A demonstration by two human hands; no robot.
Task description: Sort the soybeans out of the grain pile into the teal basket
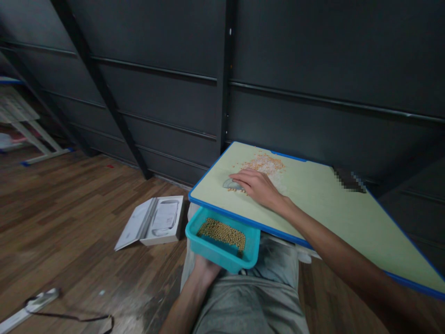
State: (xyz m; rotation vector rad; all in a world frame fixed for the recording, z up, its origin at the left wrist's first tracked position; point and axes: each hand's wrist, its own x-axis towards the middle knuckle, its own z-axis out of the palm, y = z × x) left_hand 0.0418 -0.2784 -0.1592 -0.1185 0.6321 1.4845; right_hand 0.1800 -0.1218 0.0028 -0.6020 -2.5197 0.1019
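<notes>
My right hand (pixel 256 185) lies flat on a pale green table (pixel 330 208) with a blue rim, fingers stretched out over a few yellow beans and a grey mark near the front edge. A heap of mixed yellow beans and white grains (pixel 264 164) sits just beyond its fingertips. My left hand (pixel 205 272) grips the underside of a teal plastic tray (pixel 222 243) held below the table's edge, over my lap. The tray holds a layer of yellow beans (pixel 222 233). Most of my left hand's fingers are hidden beneath the tray.
An open white box (pixel 153 221) lies on the wooden floor to the left. A white strip with a dark cord (pixel 38 304) lies at the lower left. A dark panelled wall rises behind the table. A white frame (pixel 31 134) stands far left.
</notes>
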